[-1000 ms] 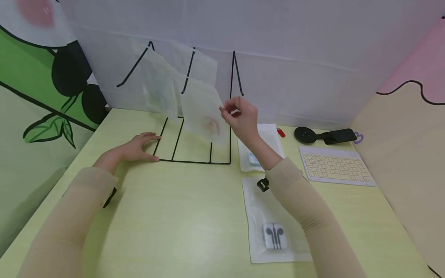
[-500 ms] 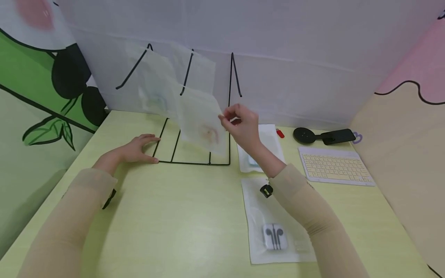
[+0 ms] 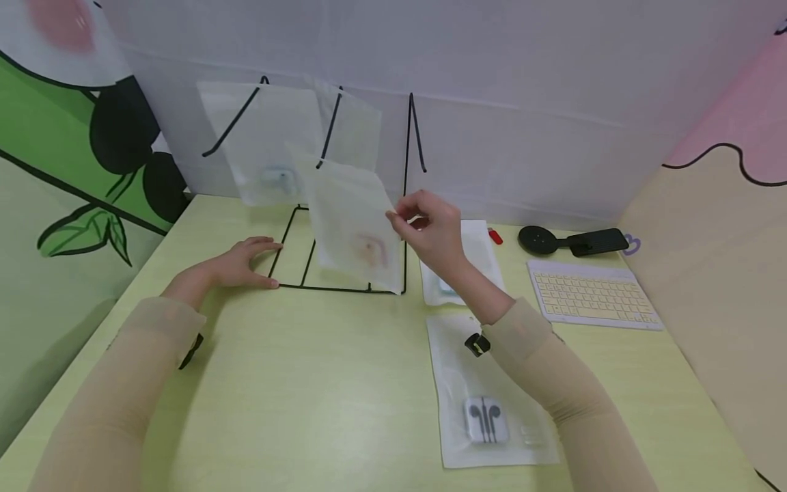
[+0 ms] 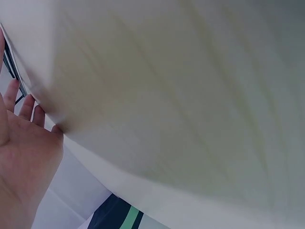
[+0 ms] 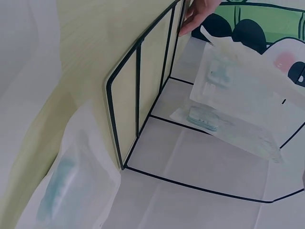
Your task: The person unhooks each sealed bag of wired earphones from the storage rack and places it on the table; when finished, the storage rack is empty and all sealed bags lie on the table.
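A translucent white pouch point(image 3: 356, 225) with a small reddish item inside hangs at the tip of the black wire rack's point(image 3: 335, 289) middle hook. My right hand point(image 3: 430, 225) pinches its right edge between thumb and fingers. Another pouch point(image 3: 270, 137), with a bluish item in it, hangs from the left hook. Behind the middle hook is a further pouch point(image 3: 363, 130). On the table, my left hand point(image 3: 246, 263) rests with fingers spread against the left front corner of the rack's base. That same left hand point(image 4: 28, 152) appears at the left wrist view's edge.
Right of the rack lie a pouch point(image 3: 473, 246) partly behind my right forearm and a pouch point(image 3: 455, 369) with a boxed pair of earphones point(image 3: 486, 419). Farther right are a red item point(image 3: 495, 236), a black round-ended object point(image 3: 572, 241) and a white keyboard point(image 3: 593, 294).
My right hand has moved slightly down, and the front pouch has come lower with it. The left pouch has swung to the left and faces front. My left hand stays put.
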`<control>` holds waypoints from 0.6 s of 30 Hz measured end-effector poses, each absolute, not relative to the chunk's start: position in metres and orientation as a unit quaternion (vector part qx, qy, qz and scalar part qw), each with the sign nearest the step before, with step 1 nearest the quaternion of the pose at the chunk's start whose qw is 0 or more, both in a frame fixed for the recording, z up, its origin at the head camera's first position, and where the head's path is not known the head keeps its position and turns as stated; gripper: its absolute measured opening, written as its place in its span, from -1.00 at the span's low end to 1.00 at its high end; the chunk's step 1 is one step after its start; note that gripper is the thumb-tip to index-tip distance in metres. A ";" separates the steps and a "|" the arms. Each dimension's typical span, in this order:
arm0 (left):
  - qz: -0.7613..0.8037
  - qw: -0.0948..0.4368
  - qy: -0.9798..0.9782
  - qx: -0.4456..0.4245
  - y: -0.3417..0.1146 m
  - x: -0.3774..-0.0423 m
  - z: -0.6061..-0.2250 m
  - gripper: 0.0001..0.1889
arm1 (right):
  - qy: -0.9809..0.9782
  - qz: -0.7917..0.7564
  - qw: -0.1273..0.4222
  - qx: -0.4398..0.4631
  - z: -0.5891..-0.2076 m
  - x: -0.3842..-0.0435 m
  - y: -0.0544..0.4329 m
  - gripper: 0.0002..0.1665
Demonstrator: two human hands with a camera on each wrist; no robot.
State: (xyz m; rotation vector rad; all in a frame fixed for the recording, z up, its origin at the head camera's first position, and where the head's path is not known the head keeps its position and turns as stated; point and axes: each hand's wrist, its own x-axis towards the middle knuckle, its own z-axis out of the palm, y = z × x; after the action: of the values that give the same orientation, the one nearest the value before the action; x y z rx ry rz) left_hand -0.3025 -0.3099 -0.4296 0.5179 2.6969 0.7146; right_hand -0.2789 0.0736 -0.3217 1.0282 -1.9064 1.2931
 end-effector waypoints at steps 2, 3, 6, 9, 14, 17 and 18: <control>0.251 0.150 0.939 0.182 -0.310 -0.303 -0.430 -0.01 | -0.720 0.490 0.300 0.389 -0.321 -0.277 0.074 -0.92; 0.252 0.148 0.938 0.184 -0.311 -0.303 -0.430 -0.01 | -0.720 0.491 0.298 0.390 -0.320 -0.276 0.074 -0.92; 0.253 0.143 0.938 0.187 -0.311 -0.303 -0.431 -0.02 | -0.723 0.490 0.293 0.389 -0.320 -0.273 0.075 -0.92; 0.251 0.140 0.939 0.188 -0.311 -0.303 -0.433 -0.02 | -0.726 0.489 0.288 0.388 -0.318 -0.271 0.076 -0.92; 0.247 0.140 0.941 0.185 -0.312 -0.303 -0.433 0.00 | -0.729 0.486 0.283 0.391 -0.313 -0.270 0.081 -0.91; 0.244 0.139 0.942 0.186 -0.313 -0.304 -0.434 0.00 | -0.726 0.481 0.283 0.403 -0.309 -0.270 0.083 -0.90; 0.244 0.138 0.942 0.186 -0.313 -0.304 -0.434 0.00 | -0.724 0.479 0.284 0.408 -0.308 -0.270 0.084 -0.90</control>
State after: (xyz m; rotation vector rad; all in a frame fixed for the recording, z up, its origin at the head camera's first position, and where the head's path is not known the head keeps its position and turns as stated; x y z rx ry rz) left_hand -0.3041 -0.3130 -0.4336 0.5370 2.7232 0.7055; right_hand -0.2696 0.0838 -0.3077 1.0911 -1.9375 1.2818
